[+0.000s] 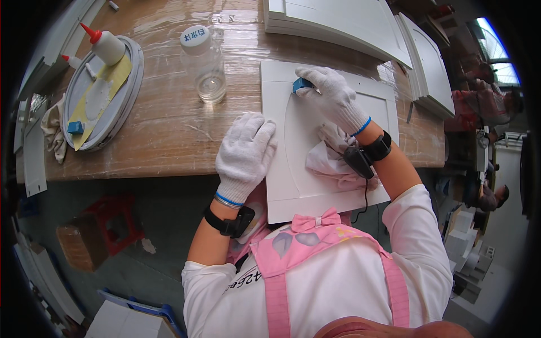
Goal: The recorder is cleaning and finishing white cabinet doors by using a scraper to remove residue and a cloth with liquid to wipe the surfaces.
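Note:
A white panel door with a recessed centre lies in front of me, its near end over the table's front edge. My right hand, in a white knit glove, is closed on a small blue block and holds it against the panel's upper frame. Beneath that wrist a crumpled pale cloth rests on the panel. My left hand, gloved likewise, lies along the panel's left edge, fingers stretched out and holding nothing.
A clear jar with a white lid stands on the film-wrapped table. At left, a round lid carries a red-tipped glue bottle, a yellow strip and another blue block. White panels are stacked behind. A red stool stands below.

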`<state>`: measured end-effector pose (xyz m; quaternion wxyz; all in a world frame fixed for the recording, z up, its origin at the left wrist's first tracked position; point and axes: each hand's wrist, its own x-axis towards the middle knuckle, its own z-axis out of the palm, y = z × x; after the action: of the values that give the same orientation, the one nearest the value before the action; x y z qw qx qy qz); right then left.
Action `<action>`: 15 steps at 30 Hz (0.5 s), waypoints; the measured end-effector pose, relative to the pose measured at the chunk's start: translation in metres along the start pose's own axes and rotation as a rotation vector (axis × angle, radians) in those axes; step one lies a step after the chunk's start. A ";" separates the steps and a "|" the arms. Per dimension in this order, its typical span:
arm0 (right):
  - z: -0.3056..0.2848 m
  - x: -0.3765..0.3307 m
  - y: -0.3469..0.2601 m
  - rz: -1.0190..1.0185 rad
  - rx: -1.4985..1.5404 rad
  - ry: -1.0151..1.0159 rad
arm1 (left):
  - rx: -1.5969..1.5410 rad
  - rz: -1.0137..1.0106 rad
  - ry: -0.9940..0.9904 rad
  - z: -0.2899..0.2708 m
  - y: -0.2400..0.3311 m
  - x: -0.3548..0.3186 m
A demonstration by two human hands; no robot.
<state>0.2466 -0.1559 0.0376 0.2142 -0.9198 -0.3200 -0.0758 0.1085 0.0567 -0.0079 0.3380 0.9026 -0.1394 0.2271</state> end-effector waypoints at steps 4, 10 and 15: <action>-0.005 0.002 -0.005 0.075 0.072 -0.148 | 0.016 -0.001 0.007 0.000 0.000 -0.001; -0.012 0.004 -0.011 0.044 0.062 -0.087 | 0.002 -0.004 -0.008 -0.001 0.001 0.001; -0.027 -0.007 -0.010 0.126 0.255 -0.126 | 0.004 0.001 0.006 -0.002 0.003 0.001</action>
<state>0.2349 -0.1650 0.0636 0.3132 -0.9062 -0.2817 0.0370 0.1080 0.0559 -0.0046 0.3364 0.9026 -0.1383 0.2303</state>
